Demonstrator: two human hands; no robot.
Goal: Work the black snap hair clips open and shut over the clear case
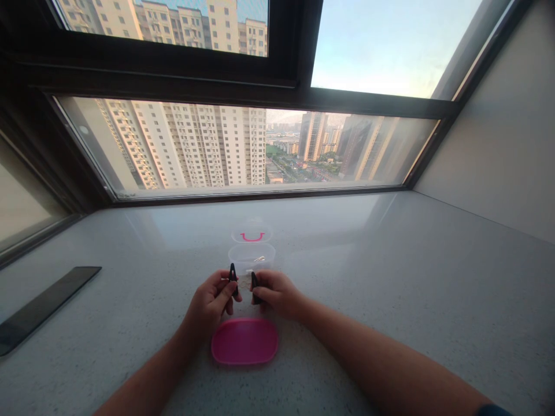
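Pinched upright between the thumb and fingers of my left hand [213, 296] is a narrow black hair clip [233, 274]. A second black hair clip [254, 288] is held the same way in my right hand [275, 292], a short gap from the first. Just beyond my hands stands a clear oval container [251, 252] with a small pale item [259, 259] in it. Some thin beige pieces [245, 283] show between my hands, too small to make out. Nearer to me lies a pink oval lid or shallow tray [245, 342].
Behind the container is a clear piece with a pink curved handle [252, 237]. A long dark flat panel [47, 309] rests at the left on the pale speckled sill [390, 277]. A dark window frame [260, 196] borders the far side, and a wall [498, 144] rises at the right.
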